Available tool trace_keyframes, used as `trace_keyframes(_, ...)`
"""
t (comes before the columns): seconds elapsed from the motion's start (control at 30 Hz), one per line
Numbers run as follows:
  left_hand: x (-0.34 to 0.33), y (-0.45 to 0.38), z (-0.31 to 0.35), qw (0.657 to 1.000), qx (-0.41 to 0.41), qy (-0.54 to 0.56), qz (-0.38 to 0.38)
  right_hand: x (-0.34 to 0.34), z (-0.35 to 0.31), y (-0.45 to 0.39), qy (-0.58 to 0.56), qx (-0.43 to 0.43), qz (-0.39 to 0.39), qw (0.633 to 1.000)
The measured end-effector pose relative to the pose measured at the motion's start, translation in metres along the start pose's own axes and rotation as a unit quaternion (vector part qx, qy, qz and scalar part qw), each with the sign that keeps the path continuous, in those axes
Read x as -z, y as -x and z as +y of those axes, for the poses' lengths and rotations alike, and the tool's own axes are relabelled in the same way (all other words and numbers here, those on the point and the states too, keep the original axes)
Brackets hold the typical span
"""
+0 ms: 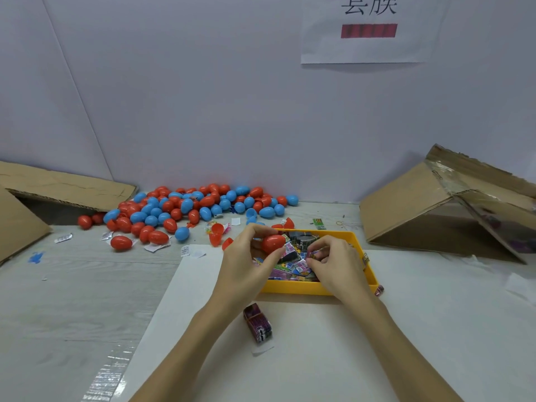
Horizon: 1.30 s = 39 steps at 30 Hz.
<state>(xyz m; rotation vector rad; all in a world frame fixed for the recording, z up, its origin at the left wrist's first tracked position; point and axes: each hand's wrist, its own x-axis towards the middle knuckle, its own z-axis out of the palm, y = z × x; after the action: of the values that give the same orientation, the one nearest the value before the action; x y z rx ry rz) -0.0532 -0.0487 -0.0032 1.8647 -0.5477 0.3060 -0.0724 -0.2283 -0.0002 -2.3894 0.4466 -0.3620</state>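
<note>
The tipped cardboard box at 2 o'clock holds something dim that I cannot make out. A heap of red and blue eggs lies at 11 o'clock. The yellow tray at centre is full of printed film sleeves. Over its 10 o'clock corner the left hand curls round 1 red egg. The egg is probably light, rigid and slick, best gripped across its middle. The right hand pinches 1 flimsy sleeve in the tray.

My left hand and my right hand are bare. The fingers are slim and smooth. My left forearm and my right forearm are bare too, slender and smooth, all the way down to where the view ends.
</note>
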Motion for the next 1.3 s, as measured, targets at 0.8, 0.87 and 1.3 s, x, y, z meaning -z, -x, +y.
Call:
trace_keyframes(0.8, 0.003, 0.000, 0.009, 0.999, 0.033, -0.017, -0.035, 0.015, -0.011, 0.014, -0.246, 0.096, -0.024, 0.964)
trace_keyframes(0.87, 0.002, 0.001, 0.010, 0.998, 0.029, -0.038, -0.045, 0.014, -0.014, 0.016, -0.263, 0.098, -0.042, 0.959)
trace_keyframes(1.3, 0.003, -0.002, 0.002, 1.000, 0.005, -0.020, -0.010, 0.020, -0.020, 0.018, -0.369, 0.051, -0.097, 0.923)
